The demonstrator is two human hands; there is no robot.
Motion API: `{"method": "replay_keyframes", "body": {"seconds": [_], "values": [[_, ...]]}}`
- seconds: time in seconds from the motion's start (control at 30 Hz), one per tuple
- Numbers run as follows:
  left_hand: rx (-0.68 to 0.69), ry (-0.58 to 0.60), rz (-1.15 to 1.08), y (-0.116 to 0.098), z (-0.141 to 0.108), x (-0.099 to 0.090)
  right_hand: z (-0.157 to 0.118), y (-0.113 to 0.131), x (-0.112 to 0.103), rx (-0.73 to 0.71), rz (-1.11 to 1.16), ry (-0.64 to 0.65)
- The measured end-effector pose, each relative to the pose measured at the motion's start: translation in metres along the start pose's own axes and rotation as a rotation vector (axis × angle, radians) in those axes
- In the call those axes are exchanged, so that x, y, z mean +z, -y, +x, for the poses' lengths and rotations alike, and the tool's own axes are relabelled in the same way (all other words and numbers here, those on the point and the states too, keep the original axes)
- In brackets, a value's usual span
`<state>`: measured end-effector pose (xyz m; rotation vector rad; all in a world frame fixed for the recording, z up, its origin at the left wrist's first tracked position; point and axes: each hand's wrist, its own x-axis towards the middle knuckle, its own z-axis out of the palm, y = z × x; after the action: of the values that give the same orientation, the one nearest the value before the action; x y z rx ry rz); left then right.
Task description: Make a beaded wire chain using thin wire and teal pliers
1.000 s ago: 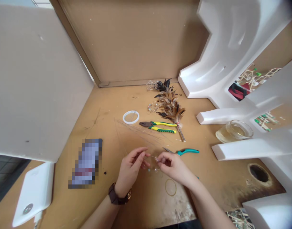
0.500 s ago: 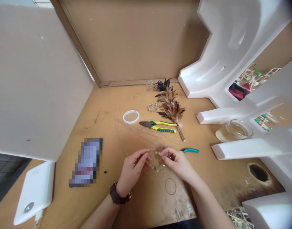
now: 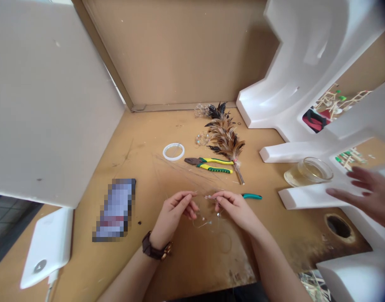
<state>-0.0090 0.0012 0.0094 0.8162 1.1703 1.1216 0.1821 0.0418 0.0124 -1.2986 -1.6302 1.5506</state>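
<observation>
My left hand [image 3: 176, 212], with a dark watch on the wrist, pinches a thin wire end between thumb and forefinger. Close by on the right, my right hand [image 3: 231, 207] pinches the beaded wire [image 3: 209, 222], whose clear beads hang in a loose loop between the hands. Partly behind my right hand lies a teal-handled tool [image 3: 252, 196]. Farther back are yellow-green pliers [image 3: 211, 165], a white ring [image 3: 174, 152], a bundle of brown and black feathers [image 3: 225, 134] and a small coil of beaded wire [image 3: 202, 139].
A phone [image 3: 115, 212] and a white power bank [image 3: 47, 247] lie at left. White moulded frames [image 3: 283, 153] and a glass bowl [image 3: 308, 172] stand at right. Another person's hand [image 3: 365, 195] reaches in there. The table has a round hole [image 3: 339, 225].
Another person's hand has come in from the right edge. My hands have moved slightly up and a little apart, with the beaded loop still hanging between them.
</observation>
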Motion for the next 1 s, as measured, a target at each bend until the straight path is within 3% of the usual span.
{"method": "replay_keyframes", "body": {"seconds": [0.37,0.73,1.0], "values": [[0.01,-0.018,0.003,-0.0022,0.0002,-0.0001,0.0009,-0.005,0.0005,0.094,0.174,0.015],[0.02,-0.032,0.005,-0.0033,-0.0013,-0.0002,0.0018,-0.0061,0.0016,0.102,0.294,0.022],[0.021,-0.04,0.019,-0.0033,0.0,-0.0002,0.0015,-0.0041,0.0016,0.094,0.254,0.018]]}}
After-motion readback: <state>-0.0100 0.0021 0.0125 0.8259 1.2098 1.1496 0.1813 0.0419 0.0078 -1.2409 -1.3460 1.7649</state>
